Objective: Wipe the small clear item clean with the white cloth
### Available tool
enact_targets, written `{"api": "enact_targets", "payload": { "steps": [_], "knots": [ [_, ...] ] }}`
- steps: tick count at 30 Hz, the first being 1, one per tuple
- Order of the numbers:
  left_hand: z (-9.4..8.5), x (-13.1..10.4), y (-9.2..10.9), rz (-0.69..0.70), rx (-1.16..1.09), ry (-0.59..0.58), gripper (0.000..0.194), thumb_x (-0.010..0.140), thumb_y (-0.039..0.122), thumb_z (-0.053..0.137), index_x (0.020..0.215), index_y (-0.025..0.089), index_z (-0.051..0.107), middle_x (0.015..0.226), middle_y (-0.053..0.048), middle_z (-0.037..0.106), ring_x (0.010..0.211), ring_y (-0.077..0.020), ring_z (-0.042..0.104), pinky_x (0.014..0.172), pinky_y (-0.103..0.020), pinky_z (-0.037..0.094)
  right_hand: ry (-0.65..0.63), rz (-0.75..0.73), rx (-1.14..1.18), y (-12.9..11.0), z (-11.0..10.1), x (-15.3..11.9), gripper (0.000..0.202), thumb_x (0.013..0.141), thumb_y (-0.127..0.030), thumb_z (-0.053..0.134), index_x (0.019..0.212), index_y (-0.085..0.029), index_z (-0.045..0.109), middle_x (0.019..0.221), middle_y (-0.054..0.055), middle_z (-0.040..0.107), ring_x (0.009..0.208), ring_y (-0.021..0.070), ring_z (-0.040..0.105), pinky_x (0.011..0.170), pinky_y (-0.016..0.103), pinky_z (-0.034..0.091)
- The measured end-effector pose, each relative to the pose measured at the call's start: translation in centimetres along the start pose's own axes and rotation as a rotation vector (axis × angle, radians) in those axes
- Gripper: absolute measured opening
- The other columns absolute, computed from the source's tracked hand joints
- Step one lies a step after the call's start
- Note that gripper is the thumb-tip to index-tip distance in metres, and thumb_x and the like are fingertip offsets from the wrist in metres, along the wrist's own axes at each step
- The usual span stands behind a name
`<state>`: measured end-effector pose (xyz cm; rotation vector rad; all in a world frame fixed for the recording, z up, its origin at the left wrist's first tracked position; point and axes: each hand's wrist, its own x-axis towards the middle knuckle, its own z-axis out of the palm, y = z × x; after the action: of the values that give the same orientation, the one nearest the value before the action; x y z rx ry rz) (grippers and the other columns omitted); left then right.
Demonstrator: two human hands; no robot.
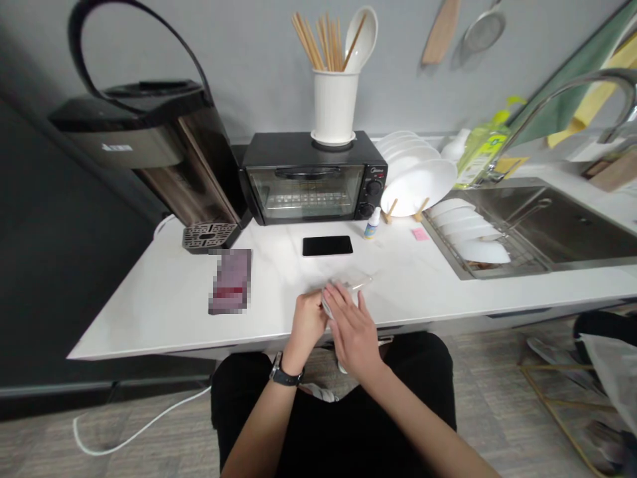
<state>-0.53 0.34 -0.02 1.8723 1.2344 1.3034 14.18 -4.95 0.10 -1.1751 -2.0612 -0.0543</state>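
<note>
Holding a small clear plastic piece (348, 284) at the counter's (159, 299) near edge, both hands meet over it. Left hand (307, 320), with a wristwatch (284, 376), curls around the near end; right hand (354, 326) lies flat over it, fingers extended. Beyond the hands lies a black phone (327, 245); further back, a toaster oven (312, 178) bears a white holder (335, 106) containing chopsticks and a spoon. Oven lettering is unreadable. Beyond the right hand, plates (418, 179) stand racked.
</note>
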Motion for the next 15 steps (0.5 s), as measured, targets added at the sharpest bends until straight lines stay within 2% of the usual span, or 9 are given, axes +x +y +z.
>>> {"api": "enact_targets", "payload": {
  "steps": [3, 7, 9, 11, 12, 13, 14, 15],
  "knots": [
    [-0.3, 0.0, -0.2, -0.002, 0.006, -0.008, 0.034, 0.09, 0.013, 0.061, 0.057, 0.023, 0.057, 0.054, 0.001, 0.063, 0.051, -0.0133, 0.054, 0.053, -0.025, 0.045, -0.031, -0.087, 0.08, 0.3, -0.2, 0.0, 0.072, 0.112, -0.021, 0.048, 0.182, -0.028, 0.032, 0.167, 0.012, 0.064, 0.156, 0.0375, 0.062, 0.126, 0.065, 0.059],
    [-0.3, 0.1, -0.1, -0.042, 0.025, -0.015, 0.036, 0.092, 0.018, 0.066, 0.056, 0.02, 0.059, 0.052, 0.003, 0.061, 0.049, -0.0115, 0.054, 0.053, -0.023, 0.043, -0.088, -0.106, 0.113, 4.1, -2.1, -0.1, 0.064, 0.113, -0.02, 0.048, 0.177, -0.029, 0.044, 0.167, 0.011, 0.065, 0.16, 0.0312, 0.059, 0.138, 0.06, 0.046],
    [-0.2, 0.1, 0.1, -0.068, 0.023, -0.021, 0.031, 0.095, 0.025, 0.07, 0.064, 0.019, 0.071, 0.06, 0.001, 0.071, 0.055, -0.0141, 0.064, 0.058, -0.024, 0.051, -0.102, 0.024, 0.13, 6.4, -3.2, -0.1, 0.055, 0.116, -0.023, 0.045, 0.17, -0.026, 0.054, 0.168, 0.013, 0.065, 0.164, 0.0302, 0.054, 0.141, 0.062, 0.037],
    [-0.1, 0.2, 0.4, -0.094, 0.007, -0.025, 0.021, 0.098, 0.032, 0.073, 0.083, 0.02, 0.083, 0.08, -0.003, 0.085, 0.072, -0.0203, 0.079, 0.07, -0.028, 0.063, -0.044, 0.267, 0.23, 8.5, -4.0, 0.2, 0.041, 0.118, -0.032, 0.046, 0.148, -0.021, 0.072, 0.156, 0.017, 0.074, 0.157, 0.0326, 0.06, 0.141, 0.063, 0.032],
    [0.0, 0.3, 0.5, -0.106, -0.001, -0.026, 0.02, 0.099, 0.035, 0.073, 0.093, 0.021, 0.085, 0.091, -0.005, 0.089, 0.082, -0.0234, 0.084, 0.078, -0.032, 0.067, 0.005, 0.393, 0.3, 9.3, -4.3, 0.3, 0.039, 0.118, -0.041, 0.047, 0.129, -0.019, 0.078, 0.14, 0.018, 0.08, 0.144, 0.033, 0.068, 0.139, 0.061, 0.034],
    [0.0, 0.3, 0.6, -0.116, -0.007, -0.027, 0.019, 0.099, 0.037, 0.073, 0.099, 0.022, 0.086, 0.1, -0.007, 0.091, 0.09, -0.0257, 0.086, 0.084, -0.036, 0.069, 0.055, 0.497, 0.368, 10.1, -4.5, 0.4, 0.043, 0.117, -0.05, 0.049, 0.109, -0.019, 0.078, 0.119, 0.015, 0.083, 0.126, 0.0315, 0.075, 0.134, 0.058, 0.04],
    [0.1, 0.3, 0.7, -0.124, -0.011, -0.03, 0.018, 0.099, 0.037, 0.073, 0.102, 0.023, 0.085, 0.104, -0.007, 0.091, 0.095, -0.0272, 0.087, 0.089, -0.039, 0.07, 0.097, 0.575, 0.426, 10.7, -4.7, 0.4, 0.05, 0.116, -0.059, 0.049, 0.093, -0.021, 0.073, 0.099, 0.011, 0.079, 0.106, 0.0282, 0.075, 0.125, 0.054, 0.048],
    [0.2, 0.4, 0.7, -0.129, -0.011, -0.035, 0.017, 0.099, 0.037, 0.073, 0.104, 0.024, 0.083, 0.106, -0.007, 0.091, 0.098, -0.0279, 0.088, 0.092, -0.041, 0.071, 0.131, 0.628, 0.467, 11.1, -4.8, 0.4, 0.056, 0.114, -0.067, 0.049, 0.082, -0.023, 0.065, 0.082, 0.005, 0.07, 0.088, 0.0242, 0.069, 0.111, 0.049, 0.055]
  ]
}}
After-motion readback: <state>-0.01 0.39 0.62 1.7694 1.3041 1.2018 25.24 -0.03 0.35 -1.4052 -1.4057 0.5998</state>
